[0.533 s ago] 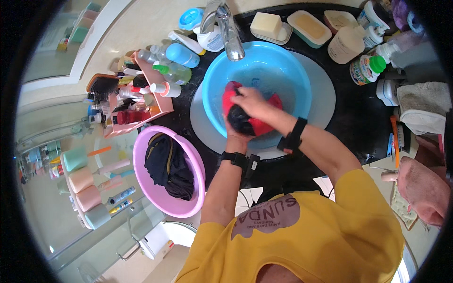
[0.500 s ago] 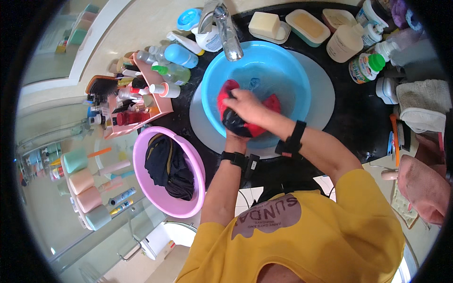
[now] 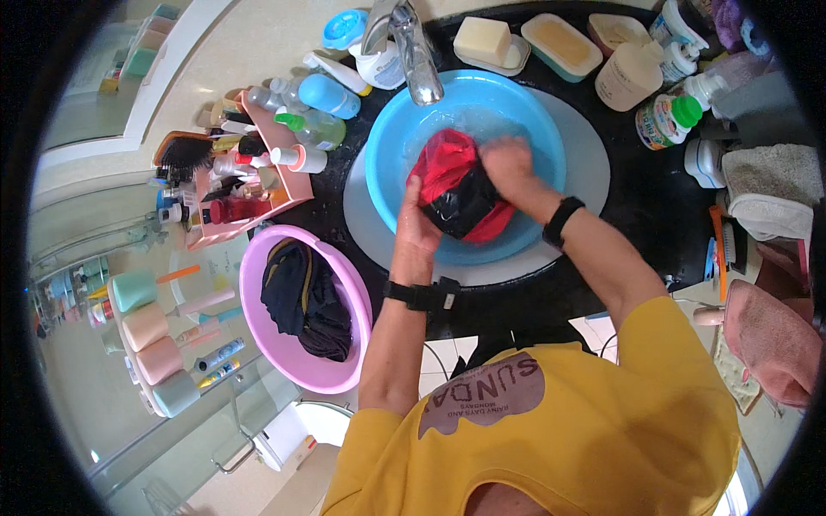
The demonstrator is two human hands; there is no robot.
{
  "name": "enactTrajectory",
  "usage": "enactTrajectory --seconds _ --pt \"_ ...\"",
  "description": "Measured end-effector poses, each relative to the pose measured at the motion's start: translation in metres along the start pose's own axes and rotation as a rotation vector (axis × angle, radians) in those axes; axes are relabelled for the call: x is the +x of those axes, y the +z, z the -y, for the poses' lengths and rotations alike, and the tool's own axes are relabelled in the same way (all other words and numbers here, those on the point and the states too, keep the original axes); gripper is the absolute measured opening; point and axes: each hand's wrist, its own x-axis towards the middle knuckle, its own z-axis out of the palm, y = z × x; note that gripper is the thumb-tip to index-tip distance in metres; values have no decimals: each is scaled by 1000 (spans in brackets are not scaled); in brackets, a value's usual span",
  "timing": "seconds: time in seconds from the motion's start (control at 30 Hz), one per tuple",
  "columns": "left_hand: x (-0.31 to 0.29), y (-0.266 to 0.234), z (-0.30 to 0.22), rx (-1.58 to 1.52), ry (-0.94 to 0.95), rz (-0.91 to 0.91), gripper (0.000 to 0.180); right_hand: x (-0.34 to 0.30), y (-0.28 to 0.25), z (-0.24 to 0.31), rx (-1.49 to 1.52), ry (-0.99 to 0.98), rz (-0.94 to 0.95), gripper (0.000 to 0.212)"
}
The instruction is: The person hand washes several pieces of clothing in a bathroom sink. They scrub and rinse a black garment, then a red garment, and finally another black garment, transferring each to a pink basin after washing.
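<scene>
Red-and-black cloth (image 3: 460, 196) is in the light-blue basin (image 3: 548, 142), center to near side, bunched into a rounded lump. Red part soft, wrinkled; black panel smooth, shiny, looks wet. Shallow cloudy water (image 3: 487, 116) with suds around it.

Left hand (image 3: 418, 225) clamped on the cloth's left edge: thumb on top, other fingers out of sight beneath. Right hand (image 3: 508, 163) at the cloth's right/far edge, motion-blurred; can't tell if fingers are closed on it or just pressing. Black strap on each wrist.

Basin is round, smooth plastic, sitting in a white oval sink (image 3: 591, 176) set in a glossy black countertop (image 3: 635, 198).

Obstructions: chrome faucet (image 3: 420, 69) overhangs the far rim. Far right of it: blocky cream soap bar (image 3: 482, 39) on a dish, rounded soap box (image 3: 562, 47), beige pump bottle (image 3: 628, 79), green-capped bottle (image 3: 667, 123). Left: pink organizer (image 3: 291, 196) packed with cosmetics, plus green bottle (image 3: 318, 131) and blue bottle (image 3: 329, 96) near the basin. Near left: oval pink plastic tub (image 3: 251, 331) holding a crumpled dark garment (image 3: 299, 292). Right: nubby gray towel (image 3: 773, 185), pink towel (image 3: 768, 344).
</scene>
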Motion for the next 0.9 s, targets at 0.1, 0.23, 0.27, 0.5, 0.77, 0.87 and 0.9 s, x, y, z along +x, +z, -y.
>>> enactTrajectory --seconds 0.1,0.23,0.27,0.5,0.77,0.87,0.9 --pt "-15 -10 -12 4 -189 -258 72 17 -10 -22 262 235 167 45" --pt "-13 -11 -5 -74 -272 -165 92 39 9 -6 748 237 87 90" --pt "-6 -10 -1 -64 -267 -174 91 36 16 3 619 100 223 98" --pt "31 -51 18 1 99 -80 73 -36 -36 85 744 -272 -125 37" --pt "36 -24 28 1 184 -140 35 -1 -13 62 365 -162 -131 33" --pt "20 -9 14 191 284 -68 37 23 -3 24 151 24 102 27" --pt "14 -7 8 187 255 -114 41 25 -3 15 68 19 79 26"
